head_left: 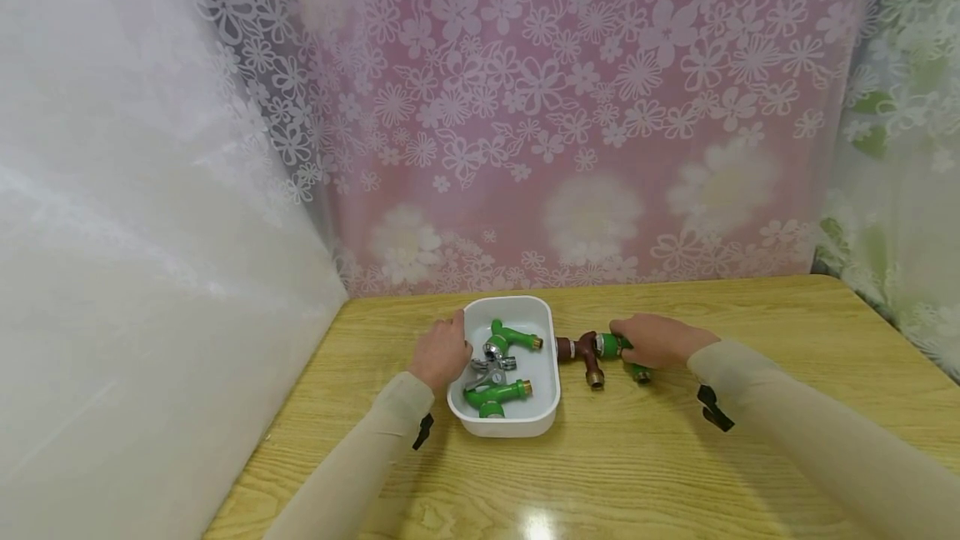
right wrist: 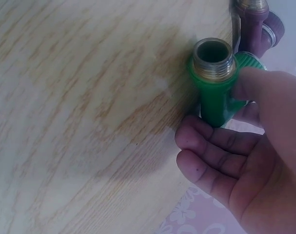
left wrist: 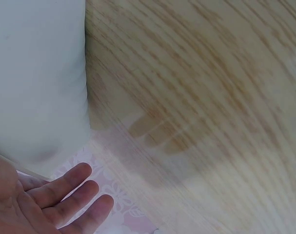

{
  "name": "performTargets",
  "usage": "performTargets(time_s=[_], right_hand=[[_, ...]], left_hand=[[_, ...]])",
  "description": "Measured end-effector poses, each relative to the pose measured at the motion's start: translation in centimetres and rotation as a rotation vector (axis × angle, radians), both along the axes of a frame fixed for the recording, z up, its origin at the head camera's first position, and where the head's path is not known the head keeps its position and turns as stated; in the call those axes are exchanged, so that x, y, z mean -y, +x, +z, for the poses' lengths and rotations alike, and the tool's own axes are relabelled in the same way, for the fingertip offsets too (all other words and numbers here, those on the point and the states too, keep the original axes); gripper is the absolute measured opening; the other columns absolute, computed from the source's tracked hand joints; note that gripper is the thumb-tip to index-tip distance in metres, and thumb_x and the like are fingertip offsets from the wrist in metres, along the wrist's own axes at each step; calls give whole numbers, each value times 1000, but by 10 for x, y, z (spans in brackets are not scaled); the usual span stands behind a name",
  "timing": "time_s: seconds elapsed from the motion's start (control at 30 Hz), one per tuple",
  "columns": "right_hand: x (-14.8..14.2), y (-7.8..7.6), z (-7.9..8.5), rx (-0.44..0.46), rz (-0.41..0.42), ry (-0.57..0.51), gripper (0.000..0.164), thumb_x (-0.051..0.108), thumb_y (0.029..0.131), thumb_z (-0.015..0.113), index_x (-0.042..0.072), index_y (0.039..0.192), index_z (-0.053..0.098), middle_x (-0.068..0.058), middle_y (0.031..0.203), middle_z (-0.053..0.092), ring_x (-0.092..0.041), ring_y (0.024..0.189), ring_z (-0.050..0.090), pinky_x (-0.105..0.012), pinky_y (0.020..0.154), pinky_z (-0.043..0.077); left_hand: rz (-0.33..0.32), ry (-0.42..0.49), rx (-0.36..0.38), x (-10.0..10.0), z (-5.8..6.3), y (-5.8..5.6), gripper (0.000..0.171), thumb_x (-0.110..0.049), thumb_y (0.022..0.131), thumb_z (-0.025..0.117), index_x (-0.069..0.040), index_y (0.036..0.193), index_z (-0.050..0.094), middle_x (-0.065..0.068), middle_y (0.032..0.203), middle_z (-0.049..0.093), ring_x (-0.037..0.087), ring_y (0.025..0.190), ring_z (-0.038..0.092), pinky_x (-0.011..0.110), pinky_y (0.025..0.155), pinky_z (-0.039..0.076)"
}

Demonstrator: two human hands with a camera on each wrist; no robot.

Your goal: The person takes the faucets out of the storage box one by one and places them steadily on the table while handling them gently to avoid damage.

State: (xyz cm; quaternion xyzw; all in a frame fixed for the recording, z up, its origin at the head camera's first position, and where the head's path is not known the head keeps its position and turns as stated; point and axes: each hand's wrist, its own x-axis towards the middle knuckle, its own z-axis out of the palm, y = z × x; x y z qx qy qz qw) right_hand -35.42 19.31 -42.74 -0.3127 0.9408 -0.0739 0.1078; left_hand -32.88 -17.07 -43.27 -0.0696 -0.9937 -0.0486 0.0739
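A white plastic tub (head_left: 517, 428) stands on the table with several taps in it. My left hand (head_left: 441, 352) holds its left rim, thumb over the edge; the other fingers (left wrist: 72, 192) stretch loosely along the outer wall. Inside lie a green tap (head_left: 521, 337) at the back, another green tap (head_left: 501, 394) in front and a chrome tap (head_left: 491, 372) between them. Right of the tub, my right hand (head_left: 666, 340) grips a green tap (right wrist: 215, 100) between thumb and fingers, its brass threaded mouth facing the wrist camera. A maroon tap (head_left: 588, 350) lies between this tap and the tub.
The wood-grain table (head_left: 600, 482) carries the tub and taps. A pink flowered curtain (head_left: 525, 148) hangs along its back edge. A white sheet (head_left: 150, 232) closes off the left side, and a pale flowered curtain (head_left: 907, 190) hangs at the right.
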Motion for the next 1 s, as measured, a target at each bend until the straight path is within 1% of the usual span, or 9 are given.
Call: performTargets(time_s=[0.17, 0.27, 0.43, 0.57, 0.67, 0.73, 0.83, 0.9, 1.0], right_hand=[[0, -2, -2, 2, -4, 3, 11, 20, 99, 62, 14, 106, 57, 4, 77, 54, -12, 67, 46, -32, 62, 36], [1, -1, -1, 7, -5, 15, 14, 21, 99, 62, 12, 110, 58, 4, 79, 55, -12, 67, 47, -33, 62, 37], [1, -4, -1, 15, -6, 39, 27, 23, 99, 62, 8, 121, 60, 5, 85, 60, -11, 70, 51, -34, 65, 40], [0, -5, 1, 21, -4, 52, 35, 23, 99, 62, 5, 128, 60, 3, 91, 65, -10, 73, 54, -35, 67, 42], [0, -5, 5, 17, 2, 64, 37, 24, 99, 62, 4, 130, 59, -2, 99, 68, -14, 80, 61, -38, 72, 49], [1, -3, 9, 11, 4, 74, 39, 25, 99, 62, 3, 132, 59, -7, 108, 70, -19, 90, 66, -43, 79, 55], [2, -1, 14, 11, -4, 85, 41, 26, 99, 62, 4, 134, 59, -13, 120, 69, -29, 104, 68, -50, 89, 55], [3, 1, 18, 13, -14, 88, 41, 26, 100, 62, 5, 135, 58, -14, 125, 67, -31, 108, 67, -52, 92, 54], [6, 3, 25, 4, -9, 96, 41, 25, 100, 62, 5, 135, 58, -15, 126, 67, -30, 104, 68, -51, 90, 55]], left_hand=[[6, -1, 9, 1, -2, -1, 51, -17, 98, 56, 0, 145, 44, 17, 118, 68, 30, 109, 66, 45, 81, 59], [7, -2, 12, 1, -3, -2, 52, -17, 98, 55, 0, 145, 44, 17, 118, 68, 30, 108, 66, 45, 81, 59], [1, -5, 6, 1, -3, -2, 53, -18, 97, 56, 1, 146, 43, 18, 117, 68, 30, 107, 66, 44, 80, 60], [-9, -8, -2, 1, -2, -2, 53, -18, 97, 55, 1, 145, 44, 18, 115, 68, 30, 104, 67, 43, 78, 60], [-17, -8, -8, 1, -1, -2, 52, -17, 97, 55, 1, 144, 44, 18, 114, 68, 30, 103, 67, 43, 77, 60], [-17, -9, -4, 1, -1, -2, 52, -17, 97, 55, 1, 144, 44, 18, 114, 68, 30, 104, 67, 43, 77, 60], [-15, -11, -1, 1, -1, -2, 52, -18, 97, 55, 1, 145, 44, 18, 115, 68, 30, 105, 66, 43, 78, 60], [-14, -11, -1, 1, -1, -2, 53, -18, 97, 55, 1, 145, 44, 18, 115, 68, 31, 105, 66, 43, 78, 60], [-14, -5, -1, 2, -2, -2, 53, -18, 97, 55, 1, 145, 44, 19, 116, 68, 31, 106, 66, 44, 79, 60]])
